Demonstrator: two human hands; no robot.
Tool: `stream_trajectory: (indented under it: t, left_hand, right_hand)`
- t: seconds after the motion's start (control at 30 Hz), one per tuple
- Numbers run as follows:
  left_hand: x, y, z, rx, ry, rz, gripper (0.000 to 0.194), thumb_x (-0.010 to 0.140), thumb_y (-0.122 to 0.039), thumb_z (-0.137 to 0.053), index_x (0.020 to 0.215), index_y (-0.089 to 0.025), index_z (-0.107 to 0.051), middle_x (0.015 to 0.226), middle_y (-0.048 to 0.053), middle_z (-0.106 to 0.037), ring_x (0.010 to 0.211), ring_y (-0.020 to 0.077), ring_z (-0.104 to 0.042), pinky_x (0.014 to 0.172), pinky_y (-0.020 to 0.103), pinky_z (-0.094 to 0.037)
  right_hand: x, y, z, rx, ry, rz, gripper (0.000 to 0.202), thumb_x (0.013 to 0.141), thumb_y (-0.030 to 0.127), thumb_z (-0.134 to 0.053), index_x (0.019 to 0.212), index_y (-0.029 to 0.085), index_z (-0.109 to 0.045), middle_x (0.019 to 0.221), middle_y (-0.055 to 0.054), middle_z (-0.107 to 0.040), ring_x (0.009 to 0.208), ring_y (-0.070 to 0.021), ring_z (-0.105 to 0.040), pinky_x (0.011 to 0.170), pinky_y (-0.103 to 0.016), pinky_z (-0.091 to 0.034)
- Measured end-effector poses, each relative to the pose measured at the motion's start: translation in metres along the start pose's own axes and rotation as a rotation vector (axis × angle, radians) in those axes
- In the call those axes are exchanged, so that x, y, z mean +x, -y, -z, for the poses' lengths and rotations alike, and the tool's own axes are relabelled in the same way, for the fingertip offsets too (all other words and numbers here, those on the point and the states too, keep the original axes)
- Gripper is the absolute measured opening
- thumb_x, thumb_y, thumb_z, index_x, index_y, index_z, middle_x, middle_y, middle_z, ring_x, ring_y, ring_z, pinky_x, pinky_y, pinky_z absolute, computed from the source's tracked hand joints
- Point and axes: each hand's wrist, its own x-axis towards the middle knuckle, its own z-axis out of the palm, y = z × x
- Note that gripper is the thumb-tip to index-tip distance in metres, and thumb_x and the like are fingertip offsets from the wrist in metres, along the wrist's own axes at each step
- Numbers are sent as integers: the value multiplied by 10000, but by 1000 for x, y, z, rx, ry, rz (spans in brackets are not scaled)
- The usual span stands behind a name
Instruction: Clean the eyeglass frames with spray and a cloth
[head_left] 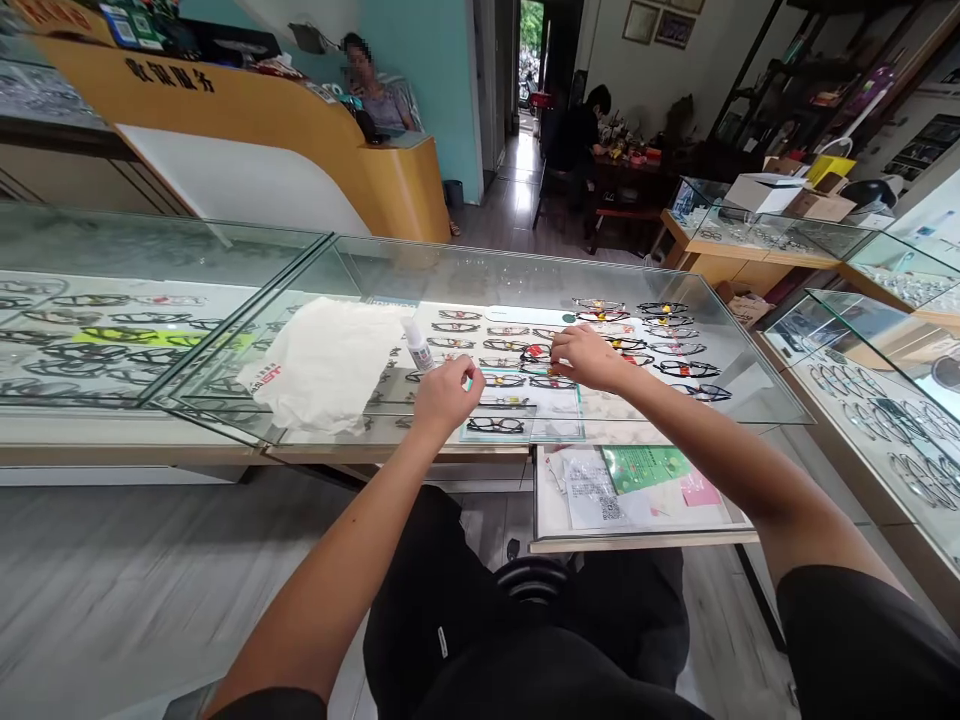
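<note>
I see the left hand [448,393] with fingers curled, just beside the white bottle [418,346]; can't tell if they grip anything. Right hand [589,356]: fingers bent, near some glasses [535,352], grip unclear too. Bottle's on the glass counter [442,275], left of middle; label too small to read. Cloth [334,355] by the left edge, red print blurred. Cash desk [262,110] reads 收银服务. Paper [589,485] in the drawer [637,544] below the near edge: QR code.
</note>
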Motion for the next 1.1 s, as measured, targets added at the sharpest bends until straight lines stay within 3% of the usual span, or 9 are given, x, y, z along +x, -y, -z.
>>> stream_trajectory:
  t: [0.5, 0.67, 0.77, 0.83, 0.87, 0.93, 0.97, 1.03, 1.1]
  left_hand:
    - [0, -4, -1, 19, 1, 59, 246, 1017, -308, -534, 788, -220, -525, 694, 16, -572, 617, 165, -447, 624, 321, -278]
    - [0, -3, 0, 39, 13, 59, 251, 1017, -309, -532, 783, -221, -514, 691, 16, -584, 597, 163, -458, 617, 321, -268]
    - [-1, -2, -1, 44, 5, 50, 254, 1020, -310, -528, 782, -225, -500, 681, 13, -584, 600, 166, -473, 617, 322, -272]
    - [-2, -2, -2, 59, 2, 44, 253, 1021, -310, -527, 783, -227, -505, 675, 14, -583, 604, 170, -480, 617, 324, -272]
    - [-2, -3, -2, 72, 6, 42, 249, 1019, -310, -529, 785, -226, -512, 674, 15, -584, 606, 171, -484, 617, 325, -269]
    - [-1, -4, -3, 102, 21, 43, 240, 1011, -307, -540, 787, -224, -526, 672, 16, -585, 602, 172, -488, 614, 328, -257]
    - [-1, -4, -3, 115, 31, 47, 237, 1008, -308, -545, 786, -224, -528, 668, 16, -583, 597, 172, -486, 611, 328, -250]
    - [0, -5, -2, 131, 50, 61, 237, 1002, -314, -554, 784, -226, -524, 653, 12, -572, 585, 172, -474, 602, 329, -236]
    - [0, -6, -1, 131, 62, 74, 241, 997, -316, -558, 776, -229, -511, 639, 8, -564, 574, 173, -457, 592, 331, -229]
  right_hand:
    - [-17, 2, -10, 78, -24, 2, 217, 1054, 335, -668, 1057, 172, -812, 1312, -153, -779, 1297, -354, -604, 1174, -486, -404]
    - [-18, 1, -1, 76, -11, -44, 242, 1054, 366, -679, 1076, 175, -826, 1470, -178, -724, 1416, -391, -569, 1255, -571, -352]
    - [-35, 30, 18, 210, -149, -88, 218, 1039, 358, -694, 1131, 194, -806, 1474, -175, -713, 1392, -398, -585, 1204, -593, -417]
    - [-55, 64, 25, 497, -268, -33, 186, 1077, 349, -621, 1085, 237, -769, 1249, -116, -784, 1231, -309, -672, 1113, -487, -507]
    - [-65, 83, 22, 676, -238, 30, 188, 1092, 362, -595, 1046, 260, -746, 1118, -78, -795, 1111, -259, -708, 1047, -425, -543]
    - [-81, 115, 2, 913, -5, 179, 162, 1071, 389, -644, 978, 288, -730, 993, -23, -786, 955, -200, -731, 932, -345, -577]
    - [-85, 125, -14, 922, 83, 180, 161, 1047, 386, -684, 932, 281, -725, 954, -12, -780, 908, -185, -733, 883, -324, -578]
    - [-82, 128, -54, 755, 207, 58, 150, 1020, 350, -727, 900, 261, -735, 971, -4, -794, 923, -169, -743, 844, -285, -575]
    - [-67, 109, -90, 552, 248, -135, 146, 1052, 327, -685, 958, 248, -764, 1027, -11, -820, 992, -172, -760, 913, -279, -581]
